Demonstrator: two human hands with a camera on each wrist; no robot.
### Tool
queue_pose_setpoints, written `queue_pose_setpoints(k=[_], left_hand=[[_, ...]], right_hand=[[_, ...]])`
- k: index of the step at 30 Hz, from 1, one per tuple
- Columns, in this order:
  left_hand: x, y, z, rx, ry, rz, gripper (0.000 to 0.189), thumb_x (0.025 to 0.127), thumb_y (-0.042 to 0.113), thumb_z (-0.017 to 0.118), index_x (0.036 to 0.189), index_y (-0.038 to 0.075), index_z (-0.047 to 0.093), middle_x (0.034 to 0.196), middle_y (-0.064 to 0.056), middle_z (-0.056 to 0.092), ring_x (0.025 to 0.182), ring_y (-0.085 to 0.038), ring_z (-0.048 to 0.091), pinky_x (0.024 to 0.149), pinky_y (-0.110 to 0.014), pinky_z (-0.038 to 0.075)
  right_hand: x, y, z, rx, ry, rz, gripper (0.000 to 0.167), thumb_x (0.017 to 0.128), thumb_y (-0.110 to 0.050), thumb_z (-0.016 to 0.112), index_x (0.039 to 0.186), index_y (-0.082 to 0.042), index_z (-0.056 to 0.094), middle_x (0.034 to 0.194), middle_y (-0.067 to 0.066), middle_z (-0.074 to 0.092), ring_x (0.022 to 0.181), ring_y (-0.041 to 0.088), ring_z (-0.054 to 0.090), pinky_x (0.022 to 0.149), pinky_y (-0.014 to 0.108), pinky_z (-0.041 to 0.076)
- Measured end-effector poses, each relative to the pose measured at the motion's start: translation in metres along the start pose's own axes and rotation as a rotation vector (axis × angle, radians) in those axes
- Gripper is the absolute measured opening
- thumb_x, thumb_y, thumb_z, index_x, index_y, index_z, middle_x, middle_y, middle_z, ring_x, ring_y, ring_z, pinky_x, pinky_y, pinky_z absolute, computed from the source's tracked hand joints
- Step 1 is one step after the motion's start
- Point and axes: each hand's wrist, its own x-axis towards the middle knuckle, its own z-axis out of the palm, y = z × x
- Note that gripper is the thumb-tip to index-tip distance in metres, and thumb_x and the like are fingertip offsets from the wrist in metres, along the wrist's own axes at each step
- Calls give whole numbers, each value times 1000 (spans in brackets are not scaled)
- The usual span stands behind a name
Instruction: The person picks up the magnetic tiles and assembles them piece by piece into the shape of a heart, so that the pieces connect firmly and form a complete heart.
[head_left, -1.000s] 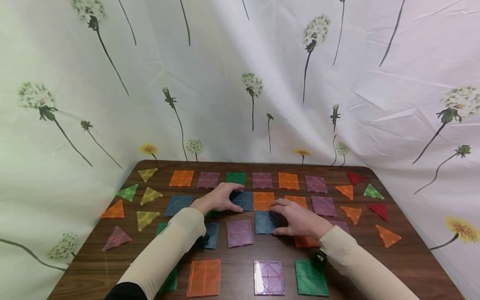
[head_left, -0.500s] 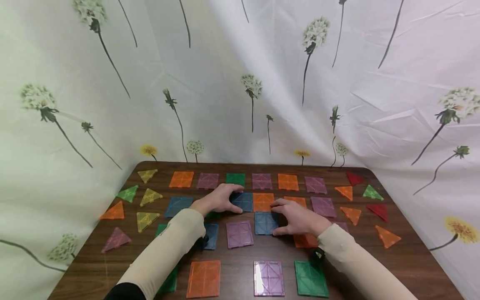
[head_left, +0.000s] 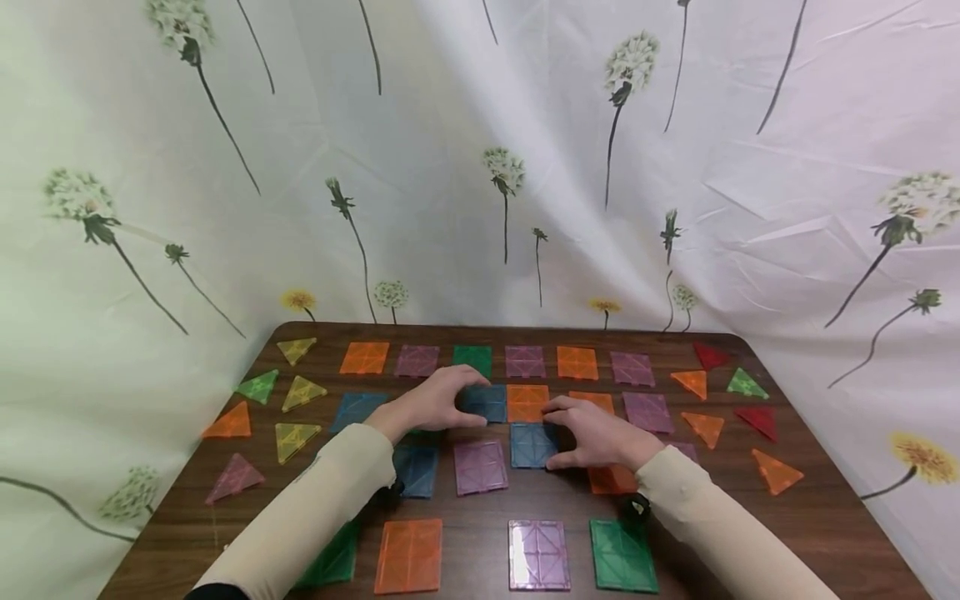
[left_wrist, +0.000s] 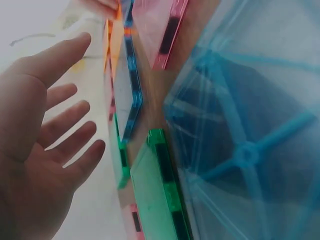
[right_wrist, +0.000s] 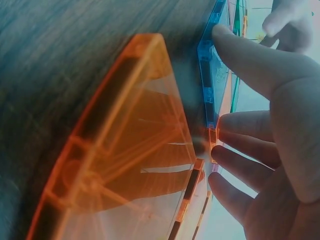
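Note:
Translucent square magnetic tiles lie flat on the wooden table. My left hand point(head_left: 442, 400) hovers beside and partly over a blue tile point(head_left: 489, 404) in the second row; in the left wrist view its thumb and fingers are spread, apart from the tiles. My right hand point(head_left: 596, 435) spans the right side of another blue tile point(head_left: 531, 447), with the thumb at its near corner and the fingers at its far corner. An orange tile point(head_left: 527, 403) adjoins both blue tiles. In the right wrist view the thumb meets the edge of the blue tile point(right_wrist: 206, 75).
Nearest the front lie an orange tile point(head_left: 408, 557), a purple tile point(head_left: 538, 556) and a green tile point(head_left: 624, 557). A purple tile point(head_left: 480, 467) sits between the hands. Triangular tiles line both sides. A dandelion-print curtain point(head_left: 450, 167) hangs behind the table point(head_left: 750, 533).
My left forearm has shifted left, and the left hand has turned slightly, its wrist drawn back from the tile. My right hand stays at the blue tile.

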Motion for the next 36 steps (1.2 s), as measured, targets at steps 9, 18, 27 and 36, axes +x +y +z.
queue_pose_setpoints(k=[9, 18, 27, 36], left_hand=[[-24, 16, 8, -8, -100, 110, 55, 92, 34, 84, 136, 7, 65, 132, -6, 66, 121, -23, 61, 105, -44, 52], [-41, 31, 19, 87, -208, 37, 61, 82, 55, 88, 129, 21, 71, 126, 5, 59, 113, -14, 53, 97, -36, 52], [-42, 33, 25, 206, -170, 70, 54, 83, 48, 90, 126, 19, 74, 135, 0, 59, 120, -18, 53, 100, -37, 53], [-36, 25, 22, 199, -136, 114, 43, 87, 38, 88, 122, 15, 79, 135, -2, 64, 112, -17, 51, 91, -32, 52]], right_hand=[[-1, 0, -3, 12, 2, -9, 70, 90, -49, 83, 141, -4, 66, 151, 13, 55, 134, 30, 59, 108, 47, 52], [-2, -1, -3, 7, 8, -21, 70, 90, -48, 83, 140, -2, 66, 151, 14, 56, 134, 32, 58, 108, 48, 51], [-2, 0, -2, -3, 14, -19, 71, 90, -49, 82, 141, -2, 65, 152, 14, 55, 135, 32, 58, 108, 48, 51], [-2, 1, -1, -8, 15, -22, 71, 90, -49, 82, 140, -3, 66, 151, 12, 56, 134, 31, 58, 108, 48, 51]])
